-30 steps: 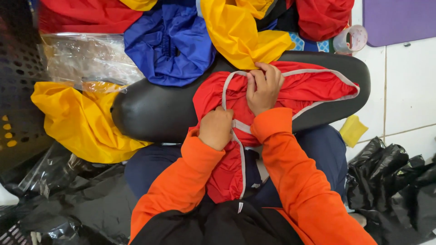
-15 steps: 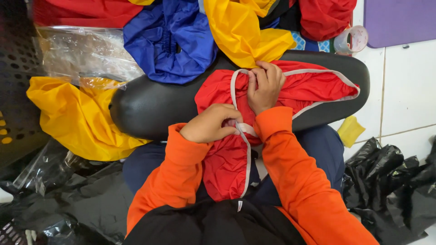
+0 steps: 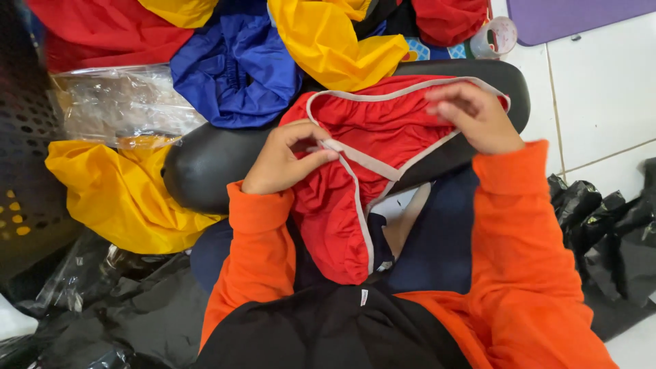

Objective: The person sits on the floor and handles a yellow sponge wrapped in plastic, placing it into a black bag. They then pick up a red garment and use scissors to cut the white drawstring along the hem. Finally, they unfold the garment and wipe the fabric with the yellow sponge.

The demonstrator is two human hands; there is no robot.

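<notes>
A red garment (image 3: 383, 130) with pale grey edging lies over a black padded cushion (image 3: 205, 167) across my lap. My left hand (image 3: 283, 160) pinches the grey edging where two strips meet, near the garment's middle. Over at the right end of the garment, my right hand (image 3: 471, 116) rests on the red cloth with fingers curled on its upper edge. Both arms wear orange sleeves.
Blue cloth (image 3: 236, 68), yellow cloth (image 3: 328, 41) and more red cloth (image 3: 102, 31) are piled behind the cushion. A clear plastic bag (image 3: 119, 106) and another yellow cloth (image 3: 116, 195) lie left. Black plastic bags (image 3: 601, 219) sit on white floor tiles at right.
My right hand has slid from the garment's middle out to its right end, spreading the red cloth. My left hand has taken hold of the grey edging at the centre.
</notes>
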